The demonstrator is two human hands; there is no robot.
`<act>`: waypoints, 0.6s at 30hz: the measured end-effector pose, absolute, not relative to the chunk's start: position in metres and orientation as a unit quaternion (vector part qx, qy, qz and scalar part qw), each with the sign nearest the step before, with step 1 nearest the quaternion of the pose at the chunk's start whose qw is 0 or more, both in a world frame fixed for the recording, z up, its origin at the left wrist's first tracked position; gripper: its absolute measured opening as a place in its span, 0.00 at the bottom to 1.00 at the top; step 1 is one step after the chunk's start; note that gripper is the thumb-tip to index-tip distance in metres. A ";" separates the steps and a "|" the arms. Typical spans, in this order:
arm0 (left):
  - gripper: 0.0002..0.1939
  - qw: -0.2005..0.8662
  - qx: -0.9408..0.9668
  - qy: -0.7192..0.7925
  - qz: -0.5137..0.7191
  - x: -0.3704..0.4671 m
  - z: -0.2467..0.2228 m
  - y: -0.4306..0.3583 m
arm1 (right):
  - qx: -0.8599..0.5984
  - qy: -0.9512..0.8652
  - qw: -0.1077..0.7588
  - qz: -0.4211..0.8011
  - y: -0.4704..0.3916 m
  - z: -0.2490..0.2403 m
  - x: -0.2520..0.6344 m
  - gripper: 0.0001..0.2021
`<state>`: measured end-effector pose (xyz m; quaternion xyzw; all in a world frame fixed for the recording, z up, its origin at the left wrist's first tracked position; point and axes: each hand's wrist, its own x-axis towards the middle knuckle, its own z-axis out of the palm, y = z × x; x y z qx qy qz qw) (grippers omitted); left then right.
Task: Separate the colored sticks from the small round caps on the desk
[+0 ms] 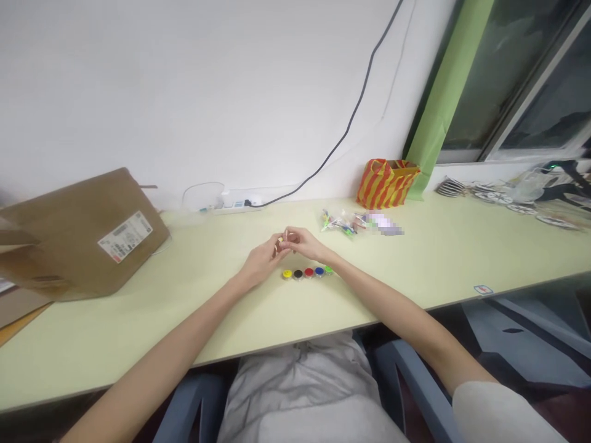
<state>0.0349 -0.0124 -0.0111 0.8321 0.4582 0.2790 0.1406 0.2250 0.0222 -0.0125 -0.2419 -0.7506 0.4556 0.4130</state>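
My left hand (264,258) and my right hand (302,243) meet over the table, fingers curled together around something small. A bit of yellow and white shows between the fingertips, but most of it is covered and its kind is unclear. Just in front of my hands, several small round pots stand in a row: one with a yellow top (287,274), a black one (298,274), a red one (309,272), a blue one (319,271) and a green one (328,269). My right wrist passes close to the green pot.
On the left sits a large cardboard box (83,227). Clear plastic bags with colourful bits (341,223) lie behind my hands, near a red-and-yellow striped bag (388,183). A power strip (235,202) with a black cable rests by the wall; disc-like items (498,195) lie far right.
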 end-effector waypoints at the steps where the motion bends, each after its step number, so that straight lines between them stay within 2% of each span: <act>1: 0.19 0.137 0.836 0.451 0.279 0.035 -0.011 -0.013 | -0.246 -0.743 0.416 0.464 0.019 -0.014 0.224 0.20; 4: 0.15 0.127 0.849 0.434 0.273 0.037 -0.011 -0.014 | -0.257 -0.730 0.411 0.482 0.013 -0.017 0.229 0.20; 9: 0.16 0.146 0.867 0.398 0.261 0.040 -0.009 -0.016 | -0.241 -0.733 0.388 0.504 0.011 -0.013 0.237 0.22; 13: 0.16 0.119 0.872 0.406 0.245 0.037 -0.009 -0.015 | -0.246 -0.739 0.386 0.495 0.012 -0.007 0.240 0.23; 18: 0.16 0.096 0.870 0.427 0.227 0.037 -0.011 -0.013 | -0.321 -0.705 0.427 0.466 0.023 -0.014 0.243 0.21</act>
